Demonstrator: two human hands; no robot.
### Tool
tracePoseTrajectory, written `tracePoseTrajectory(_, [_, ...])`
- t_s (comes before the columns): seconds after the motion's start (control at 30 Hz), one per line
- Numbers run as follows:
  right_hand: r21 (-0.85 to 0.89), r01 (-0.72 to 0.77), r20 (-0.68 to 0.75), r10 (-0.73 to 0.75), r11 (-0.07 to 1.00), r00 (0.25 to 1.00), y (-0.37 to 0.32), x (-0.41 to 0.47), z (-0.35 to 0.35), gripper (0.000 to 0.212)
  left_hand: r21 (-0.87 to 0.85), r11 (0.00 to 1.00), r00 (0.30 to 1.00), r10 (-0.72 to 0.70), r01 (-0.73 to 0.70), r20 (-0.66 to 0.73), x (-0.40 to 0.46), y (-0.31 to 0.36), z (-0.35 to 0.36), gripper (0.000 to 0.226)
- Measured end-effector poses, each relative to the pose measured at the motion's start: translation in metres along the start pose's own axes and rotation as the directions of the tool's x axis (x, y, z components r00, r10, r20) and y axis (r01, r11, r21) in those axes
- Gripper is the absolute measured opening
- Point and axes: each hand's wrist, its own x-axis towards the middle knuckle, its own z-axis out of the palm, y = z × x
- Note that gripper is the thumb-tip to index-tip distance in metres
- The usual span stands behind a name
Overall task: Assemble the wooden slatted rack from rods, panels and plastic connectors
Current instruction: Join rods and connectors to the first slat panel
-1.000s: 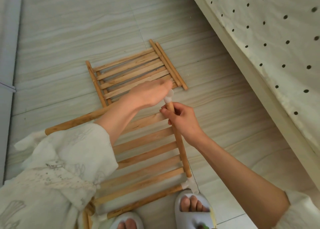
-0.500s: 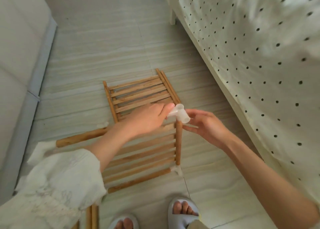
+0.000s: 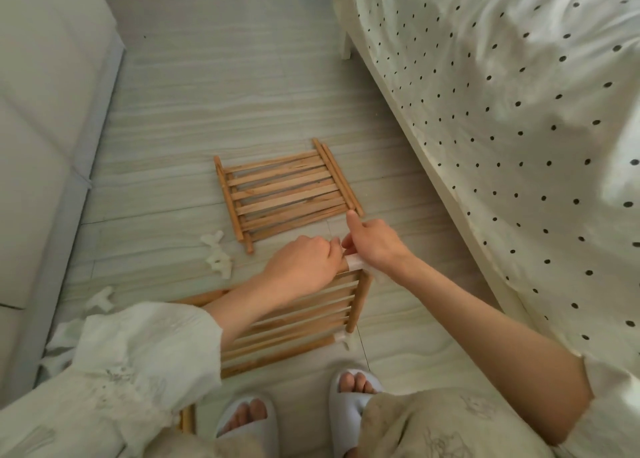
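A wooden slatted panel (image 3: pixel 298 326) lies on the floor in front of my feet, with a white plastic connector (image 3: pixel 341 338) on its near right corner. Its right side rod (image 3: pixel 358 301) runs up to a second white connector (image 3: pixel 355 261) at the far right corner. My left hand (image 3: pixel 304 263) curls its fingers round the panel's far edge just left of that connector. My right hand (image 3: pixel 374 242) pinches the connector, with the forefinger pointing away from me. A second slatted panel (image 3: pixel 284 194) lies flat farther out, with a loose rod (image 3: pixel 341 177) along its right edge.
Several loose white connectors (image 3: pixel 216 251) lie on the floor to the left. A pale sofa (image 3: pixel 41 138) bounds the left side and a dotted bed cover (image 3: pixel 512 118) hangs on the right. My two slippered feet (image 3: pixel 353 398) are near the bottom edge. Rod ends (image 3: pixel 187 419) show beside my left knee.
The connector has gone down onto the top of the right rod at the panel's far corner. Both hands have closed in on that corner, and the camera view has pulled back.
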Motion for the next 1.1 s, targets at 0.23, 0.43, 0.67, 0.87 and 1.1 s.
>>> tracePoseTrajectory(0.23, [-0.175,0.008,-0.131,-0.032,0.984,0.991,0.014,-0.006,0.016,0.055,0.085,0.996,0.999,0.029,-0.027,-0.031,-0.015,0.0,0.008,0.034])
tracePoseTrajectory(0.43, [-0.194,0.018,-0.189,-0.056,0.981,0.98,0.028,-0.024,0.019,0.051,0.092,0.993,0.995,0.069,-0.075,0.067,-0.026,0.003,0.015,0.034])
tracePoseTrajectory(0.67, [-0.267,0.068,-0.186,-0.12,0.961,0.975,0.037,-0.03,0.024,0.051,0.15,0.976,0.987,0.153,-0.16,0.055,-0.034,0.003,0.026,0.031])
tracePoseTrajectory(0.87, [-0.221,0.099,-0.149,-0.134,0.97,0.98,0.041,-0.038,0.024,0.053,0.15,0.975,0.986,0.157,-0.162,0.048,-0.037,0.007,0.032,0.023])
tracePoseTrajectory(1.1, [-0.247,0.007,-0.116,-0.037,0.969,0.993,0.027,-0.028,0.019,0.052,0.135,0.988,0.981,0.047,-0.073,0.187,-0.037,-0.017,0.002,0.045])
